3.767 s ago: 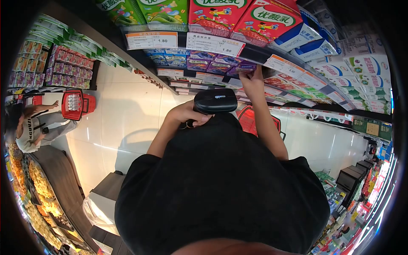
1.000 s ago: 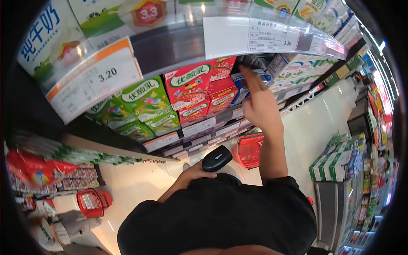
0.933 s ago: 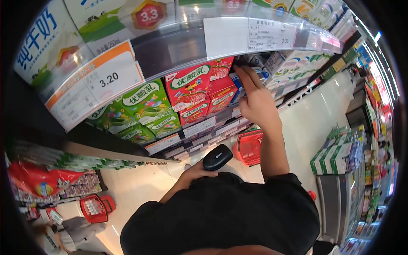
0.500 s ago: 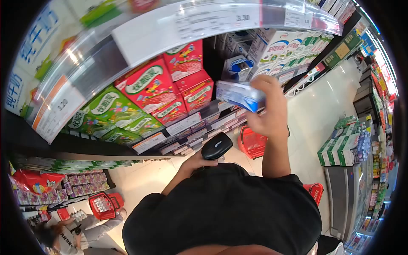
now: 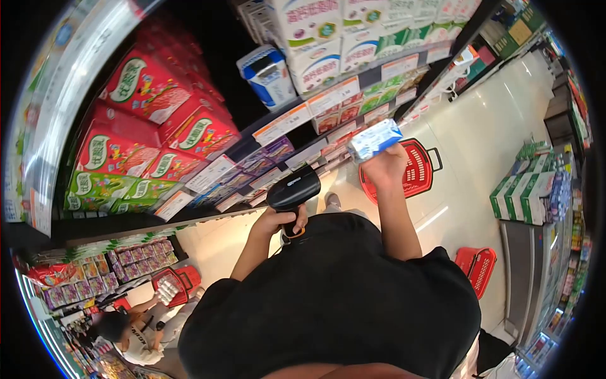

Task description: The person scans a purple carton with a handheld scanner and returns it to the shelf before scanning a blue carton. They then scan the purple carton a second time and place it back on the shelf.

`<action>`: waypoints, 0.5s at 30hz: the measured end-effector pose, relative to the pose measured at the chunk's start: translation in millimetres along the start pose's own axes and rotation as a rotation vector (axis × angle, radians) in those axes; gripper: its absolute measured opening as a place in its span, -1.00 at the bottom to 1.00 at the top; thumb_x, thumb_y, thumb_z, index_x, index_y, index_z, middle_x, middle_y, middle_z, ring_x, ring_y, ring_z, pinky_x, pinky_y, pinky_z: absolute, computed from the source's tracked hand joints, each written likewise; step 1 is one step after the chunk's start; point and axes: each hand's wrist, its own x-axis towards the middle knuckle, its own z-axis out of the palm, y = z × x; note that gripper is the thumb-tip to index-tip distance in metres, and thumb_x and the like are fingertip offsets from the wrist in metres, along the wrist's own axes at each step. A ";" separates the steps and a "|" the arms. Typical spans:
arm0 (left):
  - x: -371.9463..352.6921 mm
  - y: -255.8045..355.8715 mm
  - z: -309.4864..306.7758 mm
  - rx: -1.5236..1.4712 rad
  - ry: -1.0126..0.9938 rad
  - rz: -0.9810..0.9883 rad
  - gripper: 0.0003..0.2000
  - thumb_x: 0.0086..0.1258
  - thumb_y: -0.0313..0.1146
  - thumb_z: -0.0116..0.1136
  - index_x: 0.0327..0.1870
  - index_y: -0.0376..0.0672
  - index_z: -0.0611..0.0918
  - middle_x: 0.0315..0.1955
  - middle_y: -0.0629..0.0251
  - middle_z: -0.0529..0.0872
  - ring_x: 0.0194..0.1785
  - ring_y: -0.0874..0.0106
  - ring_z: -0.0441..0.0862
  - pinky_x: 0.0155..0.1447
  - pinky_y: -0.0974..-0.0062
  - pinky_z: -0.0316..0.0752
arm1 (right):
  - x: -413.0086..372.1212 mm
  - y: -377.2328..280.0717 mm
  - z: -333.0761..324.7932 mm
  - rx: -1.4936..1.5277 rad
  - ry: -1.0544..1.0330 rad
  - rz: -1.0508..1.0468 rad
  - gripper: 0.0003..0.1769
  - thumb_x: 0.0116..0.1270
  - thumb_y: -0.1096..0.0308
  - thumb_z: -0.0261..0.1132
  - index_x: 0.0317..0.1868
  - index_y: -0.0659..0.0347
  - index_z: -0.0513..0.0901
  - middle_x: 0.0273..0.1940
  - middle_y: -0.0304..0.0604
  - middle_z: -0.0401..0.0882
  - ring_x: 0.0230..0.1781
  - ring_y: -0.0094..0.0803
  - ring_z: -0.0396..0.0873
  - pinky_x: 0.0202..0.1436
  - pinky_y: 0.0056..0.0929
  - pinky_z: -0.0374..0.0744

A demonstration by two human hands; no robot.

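Note:
In my left hand (image 5: 282, 221) is a black handheld barcode scanner (image 5: 294, 189), my fingers wrapped around its handle. My right hand (image 5: 385, 165) grips a small blue-and-white carton (image 5: 375, 140), held up in front of the lower shelves and above a red basket (image 5: 404, 172). A similar blue-and-white carton (image 5: 267, 77) stands on the shelf ahead, beside stacked white milk boxes (image 5: 314, 66). Red drink boxes (image 5: 146, 85) and green drink boxes (image 5: 101, 189) fill the shelf to the left.
Price tags line the shelf edge (image 5: 284, 124). Another red basket (image 5: 476, 270) is on the floor at right, near a grey cabinet (image 5: 527, 265) topped with green-and-white boxes (image 5: 521, 199). At lower left a person (image 5: 142, 335) is beside a red basket holding white items.
My right hand has brought the carton down and away from the shelf. The scanner in my left hand has come up into fuller view. My view has shifted toward the lower shelves.

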 end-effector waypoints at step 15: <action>20.9 18.8 21.2 0.570 0.321 -0.084 -0.40 0.15 -0.44 0.38 0.21 -0.30 0.37 -0.30 0.36 0.60 -0.36 0.61 0.55 -0.35 0.61 0.44 | -2.9 37.8 1.8 -0.648 0.155 -0.085 -0.52 0.35 0.19 0.16 0.20 0.20 0.34 0.06 0.05 0.51 -0.01 -0.11 0.58 -0.06 -0.22 0.61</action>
